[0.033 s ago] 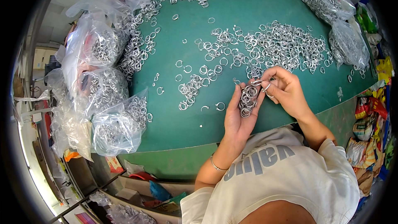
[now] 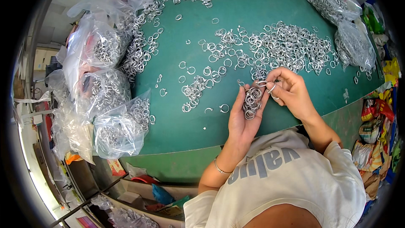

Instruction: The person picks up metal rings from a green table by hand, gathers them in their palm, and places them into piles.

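Silver rings (image 2: 252, 101) in both hands above the green table (image 2: 177, 122)

Over the table's near side, the left hand (image 2: 243, 126) is cupped around a bunch of rings. The right hand (image 2: 292, 93) is just beside it, with thumb and finger pinched on at least one ring; I cannot tell how many. A big pile of rings (image 2: 291, 46) lies on the table, past the hands. Clear bags (image 2: 110, 88) full of rings sit along the table's left side, and more bags (image 2: 355, 45) sit at its right.
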